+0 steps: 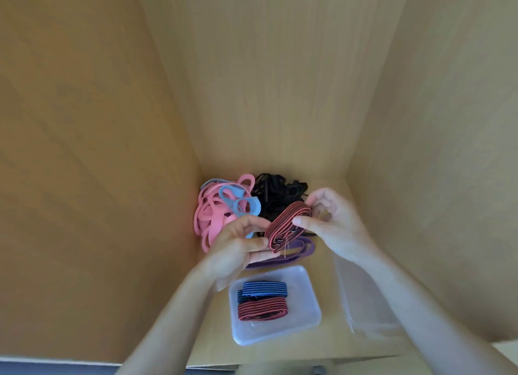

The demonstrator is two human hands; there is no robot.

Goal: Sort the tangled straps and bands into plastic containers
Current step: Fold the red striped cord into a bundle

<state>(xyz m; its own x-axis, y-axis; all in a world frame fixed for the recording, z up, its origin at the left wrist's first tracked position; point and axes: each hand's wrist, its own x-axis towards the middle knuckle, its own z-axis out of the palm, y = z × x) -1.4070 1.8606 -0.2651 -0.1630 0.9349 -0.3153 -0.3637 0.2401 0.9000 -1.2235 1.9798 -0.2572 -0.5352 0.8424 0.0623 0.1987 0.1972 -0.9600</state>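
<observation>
Left hand and right hand jointly pinch a folded red-and-black striped strap between them. Below the hands, a clear container holds two folded straps. Beyond the hands lies the tangle: pink bands, black straps.

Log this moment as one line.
hands: left + right hold red strap | container: two folded straps | pile: unsorted
</observation>
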